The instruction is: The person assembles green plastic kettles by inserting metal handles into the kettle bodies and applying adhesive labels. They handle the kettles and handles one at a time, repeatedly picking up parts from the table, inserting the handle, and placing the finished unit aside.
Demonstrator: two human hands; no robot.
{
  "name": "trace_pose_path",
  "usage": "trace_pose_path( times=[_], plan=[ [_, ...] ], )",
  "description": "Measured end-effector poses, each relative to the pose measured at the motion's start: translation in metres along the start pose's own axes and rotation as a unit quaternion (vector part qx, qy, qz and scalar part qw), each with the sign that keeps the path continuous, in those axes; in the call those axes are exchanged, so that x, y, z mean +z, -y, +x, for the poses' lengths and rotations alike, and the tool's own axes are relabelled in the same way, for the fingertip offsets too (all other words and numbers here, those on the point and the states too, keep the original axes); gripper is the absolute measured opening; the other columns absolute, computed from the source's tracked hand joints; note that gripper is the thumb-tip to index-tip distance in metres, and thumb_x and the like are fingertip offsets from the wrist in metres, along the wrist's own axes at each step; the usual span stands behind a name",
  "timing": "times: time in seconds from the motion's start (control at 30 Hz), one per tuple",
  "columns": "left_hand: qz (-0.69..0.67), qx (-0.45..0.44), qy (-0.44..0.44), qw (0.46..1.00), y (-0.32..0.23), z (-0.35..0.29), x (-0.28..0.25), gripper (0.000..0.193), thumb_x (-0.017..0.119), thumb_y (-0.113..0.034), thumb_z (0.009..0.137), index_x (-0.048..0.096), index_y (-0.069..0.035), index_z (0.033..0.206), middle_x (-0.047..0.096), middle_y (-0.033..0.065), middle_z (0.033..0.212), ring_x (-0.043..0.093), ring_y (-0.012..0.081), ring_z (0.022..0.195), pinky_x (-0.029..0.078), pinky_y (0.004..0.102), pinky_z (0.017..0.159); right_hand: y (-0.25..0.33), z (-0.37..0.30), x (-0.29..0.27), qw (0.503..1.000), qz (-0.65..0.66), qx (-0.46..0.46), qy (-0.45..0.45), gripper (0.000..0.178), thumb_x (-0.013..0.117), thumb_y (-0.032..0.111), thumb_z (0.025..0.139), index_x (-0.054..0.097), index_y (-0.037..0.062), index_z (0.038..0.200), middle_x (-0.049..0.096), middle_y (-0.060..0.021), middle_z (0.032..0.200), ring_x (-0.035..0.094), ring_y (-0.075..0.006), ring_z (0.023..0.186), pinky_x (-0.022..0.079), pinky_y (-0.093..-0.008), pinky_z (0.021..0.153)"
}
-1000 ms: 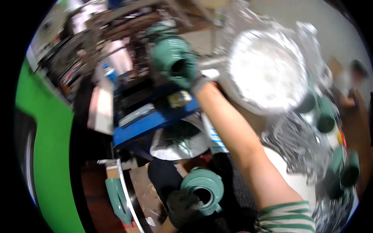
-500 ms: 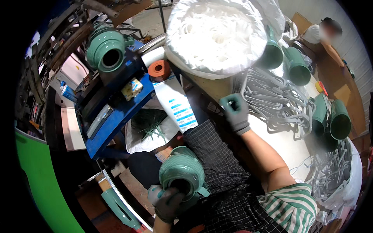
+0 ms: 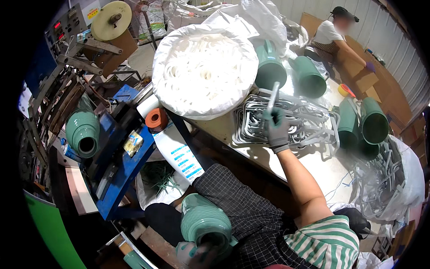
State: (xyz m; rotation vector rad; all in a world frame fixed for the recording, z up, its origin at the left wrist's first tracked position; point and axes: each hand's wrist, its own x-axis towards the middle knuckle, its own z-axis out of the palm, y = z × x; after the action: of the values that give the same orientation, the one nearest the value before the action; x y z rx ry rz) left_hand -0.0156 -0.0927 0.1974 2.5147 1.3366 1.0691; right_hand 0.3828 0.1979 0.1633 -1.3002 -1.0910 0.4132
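A green plastic flask shell with a textured side lies across my lap, its round mouth toward me. My gloved left hand, blurred, grips that shell at the rim, with its fingers partly hidden. Over the table my gloved right hand is closed around a grey bent handle, one end of which sticks up above the fist. Just beneath and around that hand lies a pile of similar grey handles.
A big white sack of white rings stands beyond the handles. Green shells lie at the right. At left are a blue machine table, an orange tape roll and a label strip. A co-worker sits far right.
My right hand has reached over the handle pile and now holds a grey handle. The view has shifted, bringing more of the background in. My left hand stays at the shell.
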Motion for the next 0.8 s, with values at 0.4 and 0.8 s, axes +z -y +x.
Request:
trace_pose_path(
  times=[0.4, 0.8],
  plan=[
    [0.015, -0.084, -0.227, 0.97, 0.028, 0.046, -0.035, 0.047, 0.068, -0.018, 0.094, 0.058, -0.001, 0.136, 0.062, 0.0238, 0.13, 0.063, 0.0346, 0.115, 0.053, 0.0432, 0.093, 0.119, -0.061, 0.007, 0.944, 0.13, -0.27, 0.138, 0.006, 0.071, 0.01, 0.082, 0.068, 0.0065, 0.087, 0.07, -0.0118, 0.096, 0.068, -0.0268, 0.082, 0.054, -0.04, 0.077],
    [-0.295, -0.43, -0.288, 0.803, 0.088, 0.036, -0.027, 0.014, 0.069, -0.017, 0.091, 0.064, -0.004, 0.092, 0.064, 0.0061, 0.078, 0.063, 0.0178, 0.069, 0.048, 0.031, 0.06, 0.184, -0.16, 0.074, 0.733, 0.224, -0.208, 0.608, 0.08, 0.087, 0.048, 0.074, 0.06, 0.0063, 0.137, 0.057, -0.0177, 0.142, 0.057, -0.0408, 0.13, 0.043, -0.0534, 0.11]
  ],
)
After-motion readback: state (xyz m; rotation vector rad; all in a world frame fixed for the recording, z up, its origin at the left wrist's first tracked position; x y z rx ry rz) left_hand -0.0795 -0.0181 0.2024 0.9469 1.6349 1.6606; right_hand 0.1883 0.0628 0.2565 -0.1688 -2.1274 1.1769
